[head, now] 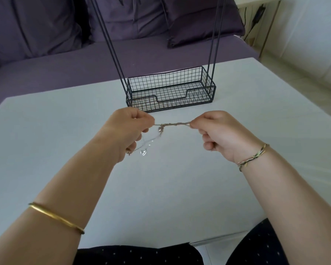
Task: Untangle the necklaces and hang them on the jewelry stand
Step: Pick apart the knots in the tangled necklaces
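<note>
Left hand (129, 129) and right hand (218, 131) each pinch one end of the tangled necklaces (172, 124), held up just in front of the jewelry stand (214, 91). I think nothing is untangled or hung yet.

A head-worn camera looks forward and down. It sits close above a white table (46, 131), facing a purple sofa (65, 69).

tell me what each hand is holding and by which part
Both hold the tangled necklaces. The left hand pinches the left end of the twisted stretch, and the right hand pinches its right end.
</note>
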The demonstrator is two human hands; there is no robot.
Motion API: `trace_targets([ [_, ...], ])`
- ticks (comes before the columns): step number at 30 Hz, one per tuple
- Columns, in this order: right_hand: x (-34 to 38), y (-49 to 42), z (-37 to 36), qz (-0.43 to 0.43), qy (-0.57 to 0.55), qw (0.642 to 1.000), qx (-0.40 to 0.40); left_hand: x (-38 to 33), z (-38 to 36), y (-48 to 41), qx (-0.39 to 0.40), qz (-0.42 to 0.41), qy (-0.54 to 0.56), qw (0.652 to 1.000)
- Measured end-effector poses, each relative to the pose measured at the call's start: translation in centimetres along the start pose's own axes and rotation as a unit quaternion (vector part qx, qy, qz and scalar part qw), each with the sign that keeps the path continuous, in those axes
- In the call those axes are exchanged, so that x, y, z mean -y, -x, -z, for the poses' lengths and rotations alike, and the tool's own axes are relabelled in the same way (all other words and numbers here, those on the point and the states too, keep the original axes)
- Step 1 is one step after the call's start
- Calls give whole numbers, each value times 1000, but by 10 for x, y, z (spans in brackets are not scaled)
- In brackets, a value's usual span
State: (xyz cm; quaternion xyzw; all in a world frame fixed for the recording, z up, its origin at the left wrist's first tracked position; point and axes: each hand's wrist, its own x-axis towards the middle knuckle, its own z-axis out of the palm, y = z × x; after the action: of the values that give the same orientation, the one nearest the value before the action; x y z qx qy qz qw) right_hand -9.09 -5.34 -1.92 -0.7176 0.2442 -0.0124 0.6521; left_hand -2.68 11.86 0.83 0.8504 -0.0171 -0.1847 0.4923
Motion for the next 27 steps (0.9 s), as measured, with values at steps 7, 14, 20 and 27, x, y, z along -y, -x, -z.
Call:
trace_targets([
  [7, 0, -5, 4, 18, -69, 994, -84, 7, 1, 0, 66, 6, -140, 988],
  [14, 0, -7, 4, -22, -237, 969, -71, 12, -4, -2, 100, 27, -155, 982],
  [20, 4, -3, 3, -18, -365, 930, -39, 11, -6, -3, 101, 37, -111, 988],
  [27, 5, -1, 5, -8, -294, 955, -27, 11, -10, -4, 106, 23, -98, 989],
])
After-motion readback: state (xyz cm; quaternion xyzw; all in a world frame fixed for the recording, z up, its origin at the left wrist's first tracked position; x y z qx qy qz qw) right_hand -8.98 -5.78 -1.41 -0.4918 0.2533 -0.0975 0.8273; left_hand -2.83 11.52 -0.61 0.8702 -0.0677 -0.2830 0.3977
